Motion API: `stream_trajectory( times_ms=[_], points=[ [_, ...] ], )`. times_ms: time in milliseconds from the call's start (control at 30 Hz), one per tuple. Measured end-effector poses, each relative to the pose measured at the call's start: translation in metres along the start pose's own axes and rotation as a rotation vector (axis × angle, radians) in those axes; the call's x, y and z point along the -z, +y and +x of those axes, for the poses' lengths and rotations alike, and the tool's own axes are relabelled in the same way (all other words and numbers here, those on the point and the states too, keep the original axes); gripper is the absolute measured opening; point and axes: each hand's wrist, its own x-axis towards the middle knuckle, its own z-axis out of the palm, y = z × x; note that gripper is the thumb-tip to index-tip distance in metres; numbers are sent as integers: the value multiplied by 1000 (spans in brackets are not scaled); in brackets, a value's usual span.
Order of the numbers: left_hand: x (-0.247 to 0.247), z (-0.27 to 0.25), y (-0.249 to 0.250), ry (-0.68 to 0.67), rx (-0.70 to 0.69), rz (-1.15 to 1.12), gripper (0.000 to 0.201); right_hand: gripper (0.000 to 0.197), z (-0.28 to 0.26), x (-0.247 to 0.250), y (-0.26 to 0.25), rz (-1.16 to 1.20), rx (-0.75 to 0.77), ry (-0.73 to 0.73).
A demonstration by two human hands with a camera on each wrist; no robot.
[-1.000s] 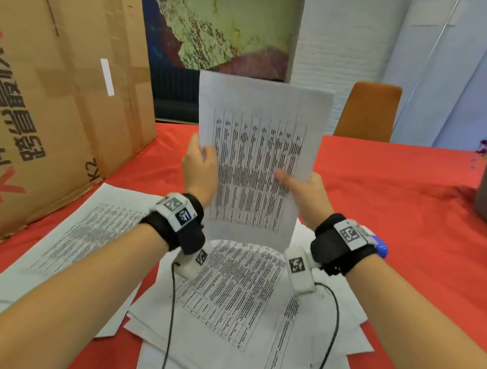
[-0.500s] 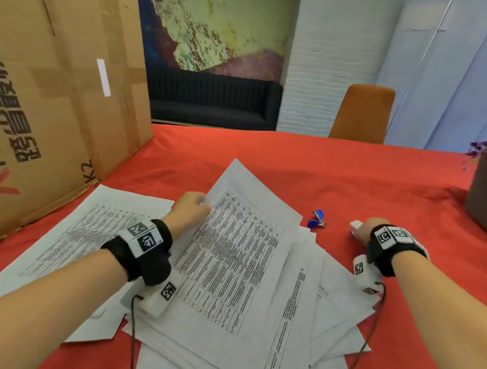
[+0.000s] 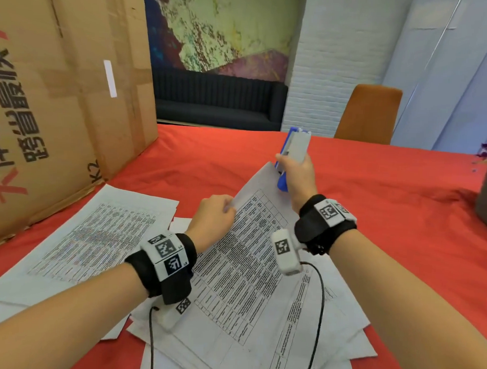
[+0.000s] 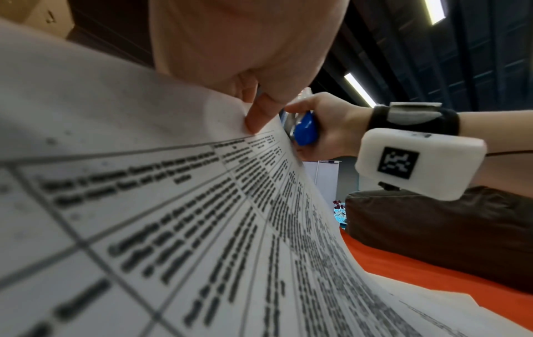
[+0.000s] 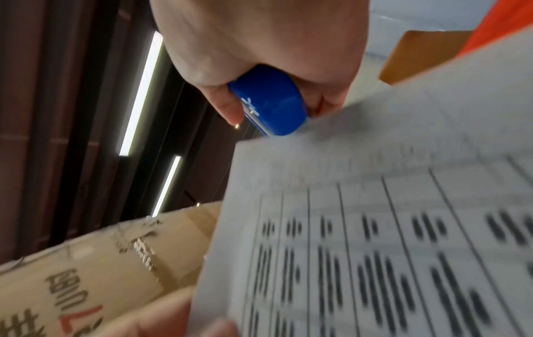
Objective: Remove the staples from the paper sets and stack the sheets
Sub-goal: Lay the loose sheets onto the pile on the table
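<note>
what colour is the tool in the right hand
Blue, with a pale grey part; the staple remover shows best in the right wrist view.

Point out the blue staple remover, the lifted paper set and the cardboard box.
blue staple remover [image 5: 269,102], right wrist view, its rounded blue end.
lifted paper set [image 3: 252,220], head view, its printed table.
cardboard box [image 3: 60,95], head view, its front face.

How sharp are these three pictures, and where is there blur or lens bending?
Head view: evenly lit and mostly sharp, with wide-angle bowing at the cardboard box. Left wrist view: the print on the paper is soft up close, while the right hand on the blue tool is clearer. Right wrist view: motion-smeared print, bright ceiling lights.
</note>
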Motion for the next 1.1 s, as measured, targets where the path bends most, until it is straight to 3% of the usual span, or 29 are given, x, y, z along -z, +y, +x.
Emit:
stream_trajectory(
  times_ms=[133, 300, 467, 567, 700, 800, 867, 933, 1000, 1067, 1100],
  points=[
    [1, -5, 7, 13, -66, 88, 22, 21, -2, -18, -4, -108, 32, 26],
    [1, -13, 15, 35, -129, 118, 20, 49, 2, -22, -14, -262, 86, 51],
    [12, -4, 10, -28, -87, 149, 17, 39, 15, -8, -12, -259, -7, 42],
    [45, 12, -14, 24, 2, 230, 19, 54, 35, 36, -1, -499, -74, 146],
    [124, 38, -85, 44, 272, 429, 24, 58, 43, 129, 39, -906, -407, 149],
    [166, 43, -124, 39, 439, 525, 23, 52, 34, 172, 56, -1102, -622, -36],
    [172, 43, -134, 82, 482, 579, 26, 48, 28, 183, 60, -1290, -666, -152],
    [163, 45, -137, 138, 433, 627, 41, 43, 29, 184, 66, -1513, -616, -242],
    [139, 46, -124, 131, 348, 590, 52, 44, 35, 170, 63, -1616, -475, -118],
    [103, 46, -102, -1, 279, 385, 46, 44, 30, 143, 51, -1470, -287, 43],
    [82, 44, -88, -101, 278, 268, 39, 38, 27, 126, 48, -1383, -199, 1]
  ],
)
